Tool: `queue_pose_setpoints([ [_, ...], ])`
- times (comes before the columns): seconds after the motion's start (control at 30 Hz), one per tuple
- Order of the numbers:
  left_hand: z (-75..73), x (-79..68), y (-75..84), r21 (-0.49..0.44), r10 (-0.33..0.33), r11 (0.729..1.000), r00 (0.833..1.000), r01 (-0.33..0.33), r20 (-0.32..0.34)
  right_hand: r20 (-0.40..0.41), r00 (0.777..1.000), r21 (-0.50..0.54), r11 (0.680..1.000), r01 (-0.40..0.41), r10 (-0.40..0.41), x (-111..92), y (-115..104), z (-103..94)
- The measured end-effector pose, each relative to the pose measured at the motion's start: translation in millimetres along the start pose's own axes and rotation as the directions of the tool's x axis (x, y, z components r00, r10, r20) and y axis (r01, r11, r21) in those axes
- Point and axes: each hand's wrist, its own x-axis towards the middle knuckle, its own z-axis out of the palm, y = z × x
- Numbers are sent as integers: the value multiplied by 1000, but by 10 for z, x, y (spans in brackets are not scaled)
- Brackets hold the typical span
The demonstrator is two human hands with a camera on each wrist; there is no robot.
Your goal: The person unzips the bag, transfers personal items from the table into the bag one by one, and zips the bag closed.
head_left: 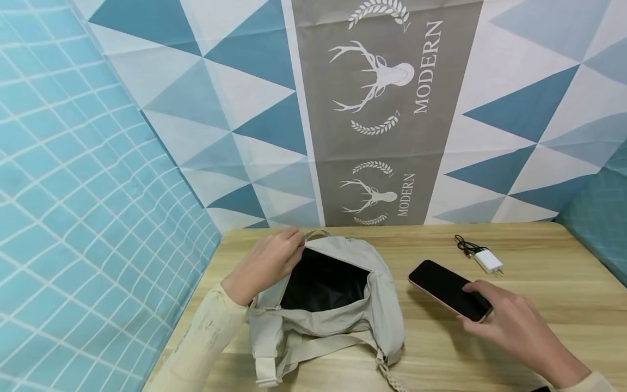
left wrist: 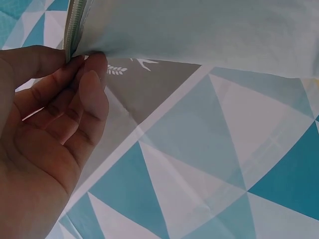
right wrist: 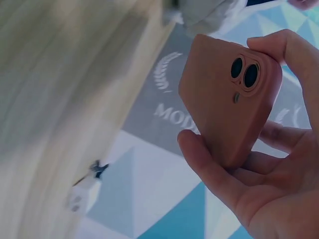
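Note:
A light grey fabric bag (head_left: pixel 387 305) lies on the table with its zip opening spread, showing a black lining (head_left: pixel 325 283). My left hand (head_left: pixel 271 261) pinches the far left rim of that opening; in the left wrist view, thumb and fingers grip the fabric by the zip (left wrist: pixel 75 25). To the bag's right, my right hand (head_left: pixel 514 321) holds a smartphone (head_left: pixel 448 288) by its near end, above the table, black screen up. The right wrist view shows the phone's pink case (right wrist: pixel 219 94) and two camera lenses, with fingers at its edges.
A white charger plug (head_left: pixel 488 261) with a black cable (head_left: pixel 467 246) lies at the back right of the wooden table (head_left: pixel 539 245). The bag's strap (head_left: pixel 328 348) and a braided cord (head_left: pixel 389 375) trail toward the front. Patterned cloth (head_left: pixel 264 109) hangs behind the table.

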Motion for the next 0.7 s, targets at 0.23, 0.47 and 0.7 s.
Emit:
queue_pose_setpoints([
  [0.23,10,-19,4,10,17,1000,1000,-17,-15,-86,993,10,997,81,-80,-38,-258,-133],
  [0.47,27,-26,6,15,19,1000,1000,-19,-18,-137,963,31,971,236,-230,-93,-503,-220],
  [0.7,42,-31,6,8,26,1000,999,-26,-27,-75,915,15,917,399,-397,-7,-750,-143],
])
